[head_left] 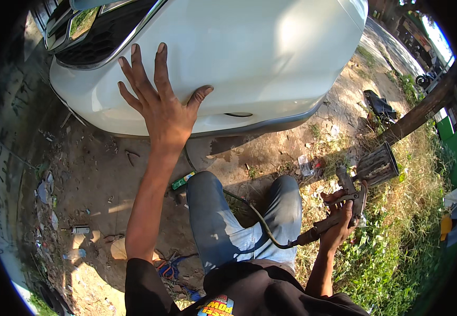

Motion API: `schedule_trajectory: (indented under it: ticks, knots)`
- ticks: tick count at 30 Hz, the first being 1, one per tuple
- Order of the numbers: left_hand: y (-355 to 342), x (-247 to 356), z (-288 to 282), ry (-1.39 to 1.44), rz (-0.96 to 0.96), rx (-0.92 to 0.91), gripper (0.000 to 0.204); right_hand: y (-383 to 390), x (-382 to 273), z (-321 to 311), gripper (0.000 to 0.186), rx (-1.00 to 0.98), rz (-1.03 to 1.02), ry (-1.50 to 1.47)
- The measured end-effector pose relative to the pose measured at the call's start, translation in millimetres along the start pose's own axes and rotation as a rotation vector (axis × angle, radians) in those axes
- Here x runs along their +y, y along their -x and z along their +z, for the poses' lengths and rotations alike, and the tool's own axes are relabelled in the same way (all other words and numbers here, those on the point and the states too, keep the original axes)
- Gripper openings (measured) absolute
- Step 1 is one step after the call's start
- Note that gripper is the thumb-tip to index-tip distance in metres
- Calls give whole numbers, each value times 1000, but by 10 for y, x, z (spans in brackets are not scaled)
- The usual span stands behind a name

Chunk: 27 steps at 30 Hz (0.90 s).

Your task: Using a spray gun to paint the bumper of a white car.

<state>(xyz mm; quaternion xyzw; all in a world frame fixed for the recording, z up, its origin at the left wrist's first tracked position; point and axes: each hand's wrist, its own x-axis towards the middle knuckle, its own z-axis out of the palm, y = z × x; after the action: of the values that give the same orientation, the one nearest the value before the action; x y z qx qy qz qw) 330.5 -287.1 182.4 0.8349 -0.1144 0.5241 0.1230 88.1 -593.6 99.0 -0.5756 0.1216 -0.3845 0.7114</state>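
A white car bumper [239, 58] fills the top of the view, with a dark grille at its left. My left hand [168, 108] is spread over its surface, fingers apart; whether the palm presses on the paint I cannot tell. Off to the right, my right hand [339, 216] is wrapped round the handle of a spray gun [348, 184], which is held away from the car. A worn metal cup [377, 166] is fixed to the gun and lies tilted sideways. From the handle's end a hose [265, 224] runs across my jeans and on toward the car.
A small green box [183, 180] lies on the dirt by my knee. Litter and a can [80, 229] are scattered at the left, beside a wall with writing. Grass and weeds [391, 247] grow at the right, near a leaning tree trunk [423, 108] and a black bag-like thing [380, 105].
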Motion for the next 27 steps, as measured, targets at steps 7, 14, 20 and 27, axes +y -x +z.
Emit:
schedule_trajectory:
  ticks: [7, 14, 20, 27]
  knots:
    - [244, -239, -199, -2, -128, 72, 117, -39, 23, -24, 53, -19, 28, 3]
    - [5, 171, 2, 145, 61, 83, 107, -10, 160, -137, 42, -7, 57, 23]
    - [-131, 499, 178, 156, 150, 25, 107, 47, 102, -110, 34, -12, 52, 23]
    - [-5, 363, 134, 162, 119, 104, 103, 41, 72, -88, 37, 15, 5, -4]
